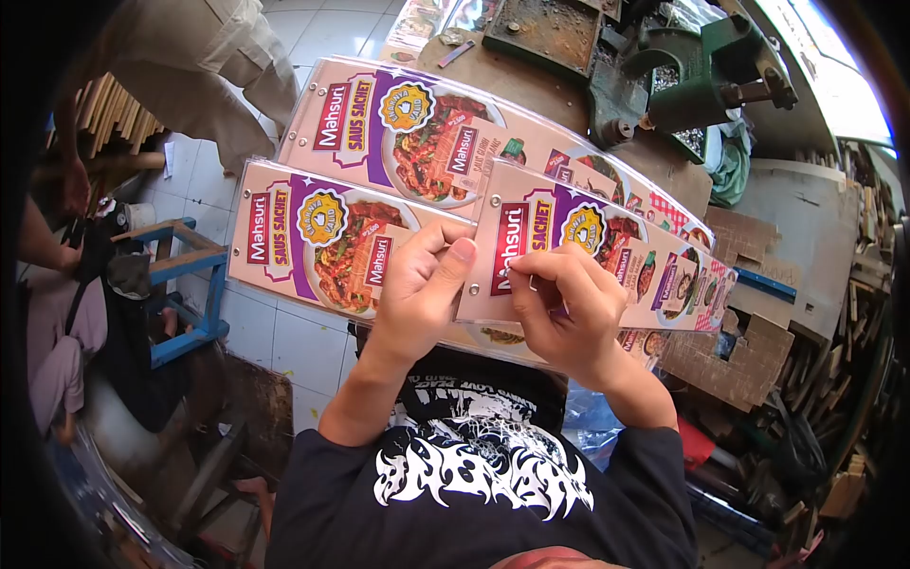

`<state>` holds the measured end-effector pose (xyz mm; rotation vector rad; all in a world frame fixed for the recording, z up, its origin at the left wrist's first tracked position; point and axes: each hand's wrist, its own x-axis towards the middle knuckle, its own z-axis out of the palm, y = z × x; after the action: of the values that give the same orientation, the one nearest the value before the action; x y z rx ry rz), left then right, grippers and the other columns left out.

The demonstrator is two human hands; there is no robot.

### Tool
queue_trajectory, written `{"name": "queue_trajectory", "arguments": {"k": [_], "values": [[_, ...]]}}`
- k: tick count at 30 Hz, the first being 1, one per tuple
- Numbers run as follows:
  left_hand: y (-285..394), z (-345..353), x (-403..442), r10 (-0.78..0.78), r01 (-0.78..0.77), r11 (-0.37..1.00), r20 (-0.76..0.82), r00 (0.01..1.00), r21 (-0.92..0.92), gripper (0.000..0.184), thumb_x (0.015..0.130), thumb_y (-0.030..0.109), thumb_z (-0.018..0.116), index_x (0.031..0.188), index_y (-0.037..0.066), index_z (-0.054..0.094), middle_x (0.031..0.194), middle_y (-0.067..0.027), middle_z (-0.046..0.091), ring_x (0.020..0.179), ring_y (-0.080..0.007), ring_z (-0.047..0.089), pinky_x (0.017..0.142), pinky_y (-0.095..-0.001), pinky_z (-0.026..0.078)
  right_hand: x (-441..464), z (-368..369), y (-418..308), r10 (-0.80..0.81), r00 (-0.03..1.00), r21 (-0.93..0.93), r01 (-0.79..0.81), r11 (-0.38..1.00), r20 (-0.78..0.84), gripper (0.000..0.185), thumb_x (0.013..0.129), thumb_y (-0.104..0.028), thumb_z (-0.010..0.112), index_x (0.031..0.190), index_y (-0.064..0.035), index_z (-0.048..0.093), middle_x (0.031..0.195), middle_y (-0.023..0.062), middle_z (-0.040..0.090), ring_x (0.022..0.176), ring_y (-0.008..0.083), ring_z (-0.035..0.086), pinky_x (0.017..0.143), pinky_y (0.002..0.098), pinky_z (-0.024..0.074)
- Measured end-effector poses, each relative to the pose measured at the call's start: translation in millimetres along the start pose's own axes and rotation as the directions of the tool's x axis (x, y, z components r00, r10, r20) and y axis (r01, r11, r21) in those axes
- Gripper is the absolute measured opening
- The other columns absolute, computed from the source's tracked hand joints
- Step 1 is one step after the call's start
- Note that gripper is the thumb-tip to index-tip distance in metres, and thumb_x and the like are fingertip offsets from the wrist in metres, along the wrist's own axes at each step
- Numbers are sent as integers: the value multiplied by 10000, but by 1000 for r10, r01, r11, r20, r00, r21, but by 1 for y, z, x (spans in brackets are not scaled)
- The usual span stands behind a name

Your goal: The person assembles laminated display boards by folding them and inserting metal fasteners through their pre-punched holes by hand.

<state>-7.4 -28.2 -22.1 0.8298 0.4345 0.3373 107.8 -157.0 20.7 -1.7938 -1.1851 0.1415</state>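
Observation:
A long printed Mahsuri sauce sign [649,275] with eyelets along its left end lies in front of me, on top of others. My left hand [422,289] is closed at that sign's left edge, thumb upward, and seems to grip it; its fingertips are partly hidden. Over the sign's left part, my right hand [573,303] is closed in a pinch on a small, thin, shiny piece [533,283], too small to name. A second matching sign [322,242] lies to the left beneath my hands, and a third sign [379,123] lies farther back.
A green metal press [706,81] and a dark tray [545,38] stand on the bench at the back right. Torn cardboard [739,360] lies to the right. A blue-framed stool [190,275] and other people are at the left.

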Motion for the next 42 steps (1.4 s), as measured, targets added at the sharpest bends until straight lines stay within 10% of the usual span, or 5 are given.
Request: {"name": "queue_trajectory", "arguments": {"k": [8, 42], "values": [[35, 1, -13, -188, 153, 967, 161, 969, 206, 492, 971, -7, 488, 1426, -105, 333, 1262, -208, 594, 1118, -268, 625, 886, -337, 587, 5, 6, 7, -7, 998, -4, 7, 1000, -60, 169, 761, 54, 702, 905, -14, 644, 679, 58, 559, 508, 153, 547, 459, 277, 430], [26, 10, -26, -37, 17, 973, 83, 996, 228, 465, 950, -54, 500, 1398, -121, 391, 1090, -212, 674, 971, -191, 669, 833, -292, 585, 9, 4, -1, -404, 897, -246, 439, 864, 182, 308, 643, -66, 703, 906, 73, 624, 697, 49, 497, 554, 166, 540, 468, 300, 443]]}}
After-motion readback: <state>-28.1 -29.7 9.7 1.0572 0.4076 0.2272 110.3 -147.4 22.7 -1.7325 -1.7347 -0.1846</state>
